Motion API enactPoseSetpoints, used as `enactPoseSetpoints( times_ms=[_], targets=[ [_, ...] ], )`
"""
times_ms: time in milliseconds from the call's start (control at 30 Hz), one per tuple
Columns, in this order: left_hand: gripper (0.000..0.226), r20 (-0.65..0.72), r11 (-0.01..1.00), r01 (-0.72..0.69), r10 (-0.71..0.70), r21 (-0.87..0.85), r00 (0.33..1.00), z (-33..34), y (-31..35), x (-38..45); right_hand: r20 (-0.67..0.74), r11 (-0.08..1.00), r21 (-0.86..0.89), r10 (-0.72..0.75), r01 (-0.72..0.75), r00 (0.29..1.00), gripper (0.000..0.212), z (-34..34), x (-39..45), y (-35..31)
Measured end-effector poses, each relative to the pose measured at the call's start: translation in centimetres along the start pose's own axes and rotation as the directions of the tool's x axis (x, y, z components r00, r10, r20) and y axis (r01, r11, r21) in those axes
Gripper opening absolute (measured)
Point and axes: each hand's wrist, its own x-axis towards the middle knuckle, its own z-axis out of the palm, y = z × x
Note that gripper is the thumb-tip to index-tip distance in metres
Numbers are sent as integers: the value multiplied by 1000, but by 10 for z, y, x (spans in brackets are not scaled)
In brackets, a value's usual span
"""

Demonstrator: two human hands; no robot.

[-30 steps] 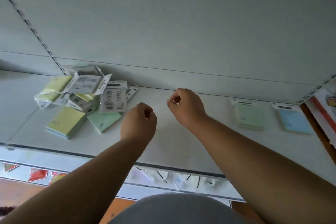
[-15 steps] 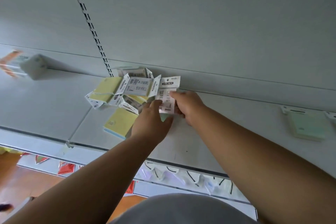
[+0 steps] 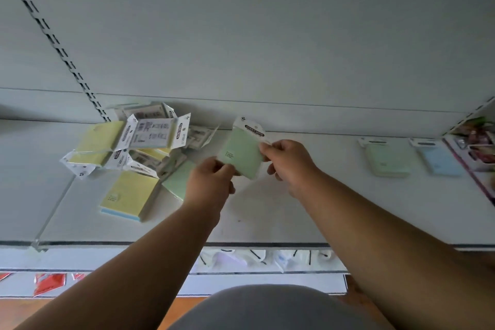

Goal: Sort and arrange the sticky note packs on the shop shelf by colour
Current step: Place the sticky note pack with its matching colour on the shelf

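— Along the far left, what sits on the shelf [image 3: 267, 211]?

— On that pale grey, smooth shelf, backed by a plain panel with a slotted upright [image 3: 57, 45], a loose heap of packs [image 3: 134, 142] lies tumbled together: flat squares in clear wrap with white printed header cards, mostly yellow. A yellow pack [image 3: 128, 195] with a blue edge lies flat at the front of the heap, and a green pack on the shelf [image 3: 178, 182] lies just beside it, partly hidden by the wrist.

— And the hands?

— The left hand [image 3: 211, 179] pinches the lower corner of a green pack held up [image 3: 243, 153], raised off the shelf and tilted; the right hand [image 3: 289, 161] pinches its right edge, the other fingers curled.

— Further right?

— A sorted green pack [image 3: 388, 161] lies flat, with a blue pack [image 3: 439, 161] just beside it, both well apart from the heap. At the far edge are colourful goods [image 3: 476, 142], too blurred to tell. Below the shelf lip, orange floor [image 3: 187, 308] shows.
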Motion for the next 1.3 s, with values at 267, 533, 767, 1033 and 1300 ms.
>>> enactPoseSetpoints(
  times_ms=[267,533,767,1033,1300],
  targets=[
    [22,213,881,-264,192,394,958,92,-2,-19,-199,998,32,-42,49,979,18,-102,2,38],
    [23,343,678,-460,311,573,886,225,11,-53,-371,958,-284,-160,53,915,17,-236,36,78],
    [30,249,588,-391,310,708,918,306,11,-53,-220,788,-604,-306,116,926,26,-296,81,79],
    [34,128,580,-254,250,774,960,308,9,-64,-91,693,-696,-341,185,936,41,-293,87,86],
    [26,44,604,-207,273,770,961,253,3,-71,67,688,-576,-499,442,864,26,-236,58,71]
  ],
)
